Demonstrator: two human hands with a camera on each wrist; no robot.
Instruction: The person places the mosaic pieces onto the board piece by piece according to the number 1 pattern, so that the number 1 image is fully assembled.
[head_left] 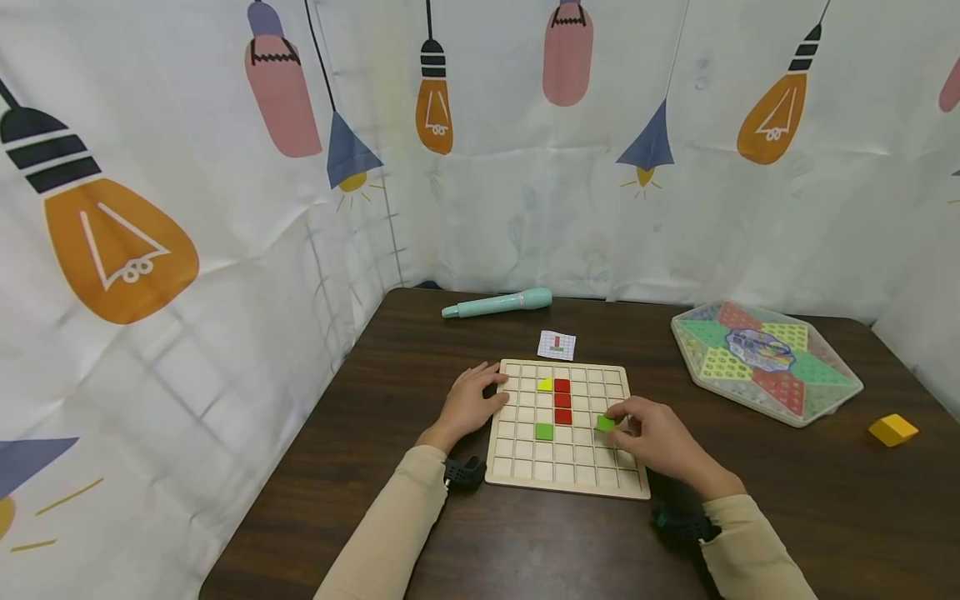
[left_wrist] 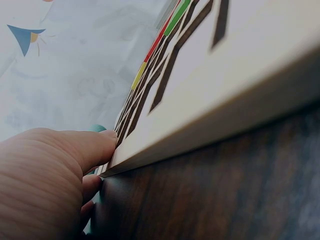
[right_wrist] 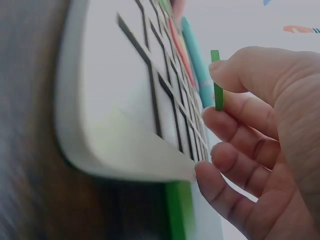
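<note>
A pale wooden grid board [head_left: 544,473] lies flat on the dark table. On it are a yellow piece [head_left: 545,385] with a slanted side, three red square tiles [head_left: 562,400] in a column and a green tile [head_left: 544,432] below and left of them. My left hand [head_left: 467,407] rests at the board's left edge, with the thumb [left_wrist: 95,149] on top and the other fingers beside the rim. Between thumb and index finger of my right hand [head_left: 660,437] I pinch a second green tile [right_wrist: 218,82], seen edge-on in the right wrist view, over the board's right side.
A small card [head_left: 557,345] with a printed pattern lies behind the board. Farther back is a mint-green pen-shaped stick [head_left: 498,303]. At the right are a hexagonal game box [head_left: 765,358] and a yellow block [head_left: 893,430]. Patterned curtains [head_left: 525,217] border the table.
</note>
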